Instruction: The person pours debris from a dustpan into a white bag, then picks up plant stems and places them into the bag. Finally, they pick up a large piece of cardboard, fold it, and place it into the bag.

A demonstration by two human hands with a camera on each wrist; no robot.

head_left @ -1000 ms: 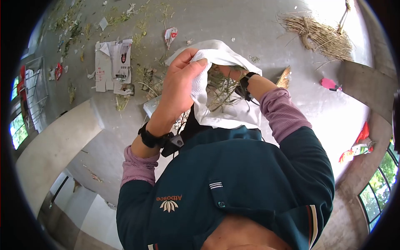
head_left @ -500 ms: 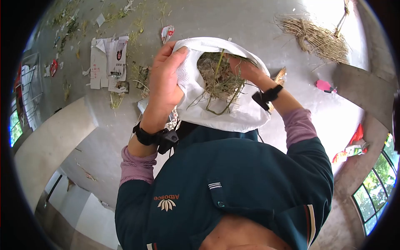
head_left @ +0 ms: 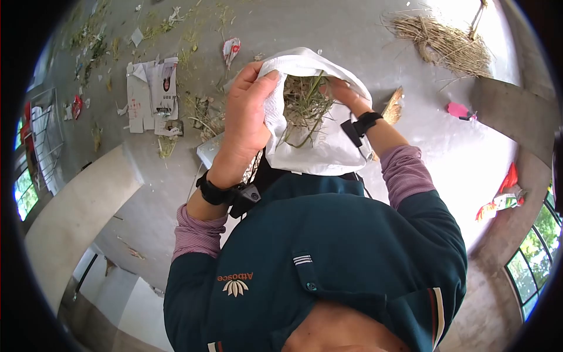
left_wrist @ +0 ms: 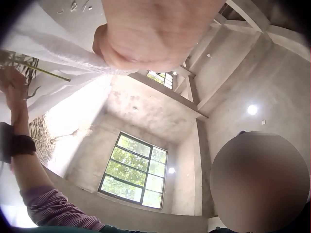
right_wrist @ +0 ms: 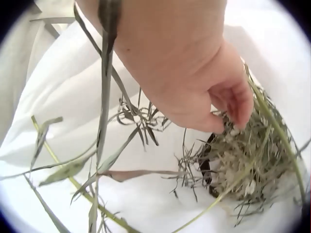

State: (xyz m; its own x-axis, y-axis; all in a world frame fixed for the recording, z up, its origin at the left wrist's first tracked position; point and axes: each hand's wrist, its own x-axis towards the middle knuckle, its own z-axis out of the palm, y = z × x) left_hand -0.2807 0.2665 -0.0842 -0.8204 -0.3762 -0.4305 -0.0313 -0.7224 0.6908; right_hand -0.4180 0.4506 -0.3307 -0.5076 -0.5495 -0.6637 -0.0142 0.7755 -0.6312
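A white woven sack point(head_left: 314, 161) is held with its mouth up in front of the person's body. My left hand point(head_left: 246, 114) grips the left side of its rim, the thumb lying over the folded edge. My right hand point(head_left: 347, 97) reaches inside at the far right of the mouth. In the right wrist view, its thumb and curled fingers pinch into a clump of dried weeds point(right_wrist: 248, 170) in the sack. A long leafy stem point(right_wrist: 103, 116) stands close to that camera. The sack's bottom is hidden under the weeds.
Flattened cardboard pieces point(head_left: 141, 100), a red-and-white wrapper point(head_left: 231, 50) and scattered grass lie on the grey floor. A straw broom point(head_left: 446, 47) lies at the far right, with a pink object point(head_left: 460, 110) below it. A low concrete wall point(head_left: 76, 199) curves along the left.
The sack's mouth spread wider half a second ago and has narrowed again. The left hand moved left, then back, still gripping the rim. The right hand stays inside, its wrist shifting outward and slightly back.
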